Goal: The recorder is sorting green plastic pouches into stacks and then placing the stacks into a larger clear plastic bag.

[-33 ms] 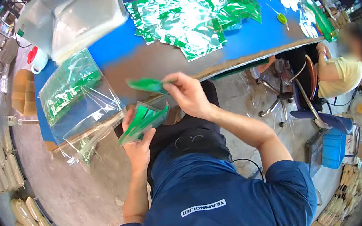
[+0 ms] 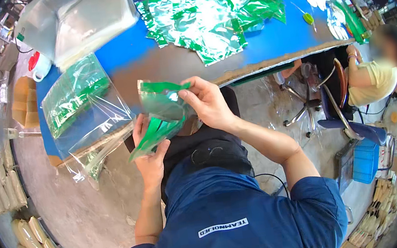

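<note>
Just off the near edge of the blue tabletop (image 2: 267,42), above the person's lap, both hands work on small green packets. The right hand (image 2: 208,101) pinches the top corner of a single flat, clear-fronted green plastic packet (image 2: 161,101), its grip clamped on that corner with thumb and fingertips together; the packet hangs upright between the tabletop edge and the body. The left hand (image 2: 149,151) sits just below it, palm up, its grip closed around a fanned bundle of similar glossy green packets (image 2: 153,134), which slant up and to the right until they touch or nearly touch the single packet.

On the tabletop's near left corner lies a large clear plastic bag holding a stack of green packets (image 2: 75,96); its loose open end droops over the edge toward the grey concrete floor (image 2: 95,209). Toward the far middle of the tabletop spreads a heap of shiny green-and-silver foil packets (image 2: 210,15). At the far left corner rests a big translucent white plastic bag (image 2: 79,22).

Beyond the tabletop's right end another person in a pale yellow shirt (image 2: 372,82) sits on a chair, with a blue plastic crate (image 2: 364,161) on the floor near them. Rows of filled pale sacks (image 2: 29,231) line the floor at the left.
</note>
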The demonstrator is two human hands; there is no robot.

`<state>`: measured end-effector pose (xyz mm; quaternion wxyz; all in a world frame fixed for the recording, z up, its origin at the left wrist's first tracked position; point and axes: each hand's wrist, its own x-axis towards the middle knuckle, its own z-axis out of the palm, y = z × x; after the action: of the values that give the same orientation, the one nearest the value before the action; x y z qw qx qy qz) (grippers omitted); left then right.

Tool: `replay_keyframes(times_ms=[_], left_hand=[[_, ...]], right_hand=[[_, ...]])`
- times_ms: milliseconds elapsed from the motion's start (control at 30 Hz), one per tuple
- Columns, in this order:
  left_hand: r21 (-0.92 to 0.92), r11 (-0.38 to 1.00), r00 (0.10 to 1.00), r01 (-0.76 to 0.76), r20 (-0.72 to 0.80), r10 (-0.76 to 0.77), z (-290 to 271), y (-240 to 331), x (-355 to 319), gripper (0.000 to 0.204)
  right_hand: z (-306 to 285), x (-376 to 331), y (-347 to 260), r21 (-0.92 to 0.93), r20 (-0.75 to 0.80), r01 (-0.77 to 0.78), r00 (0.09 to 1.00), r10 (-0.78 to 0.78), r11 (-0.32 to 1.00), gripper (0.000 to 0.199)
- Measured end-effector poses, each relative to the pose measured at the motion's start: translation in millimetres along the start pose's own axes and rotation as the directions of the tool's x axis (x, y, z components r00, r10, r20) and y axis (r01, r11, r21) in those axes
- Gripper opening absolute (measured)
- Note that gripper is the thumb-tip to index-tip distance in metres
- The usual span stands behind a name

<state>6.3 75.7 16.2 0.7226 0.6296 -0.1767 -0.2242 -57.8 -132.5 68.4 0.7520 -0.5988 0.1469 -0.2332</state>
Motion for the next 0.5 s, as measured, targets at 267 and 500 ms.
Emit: replay_keyframes(times_ms=[267,500], left_hand=[[-0.231,0.967,0.994,0.105,0.001,-0.108,45.7,6.0,20.4,0.047],[-0.555,0.711,0.895,0.433,0.168,-0.414,25.3,-9.7,30.9,0.051]], right_hand=[[-70.6,61.4,-10.4,-0.954,-0.028,0.083,0.933,-0.36,0.289,0.052],[-68.7,23.9,13.8,-0.798,0.495,0.526,0.85,-0.179,0.292,0.045]])
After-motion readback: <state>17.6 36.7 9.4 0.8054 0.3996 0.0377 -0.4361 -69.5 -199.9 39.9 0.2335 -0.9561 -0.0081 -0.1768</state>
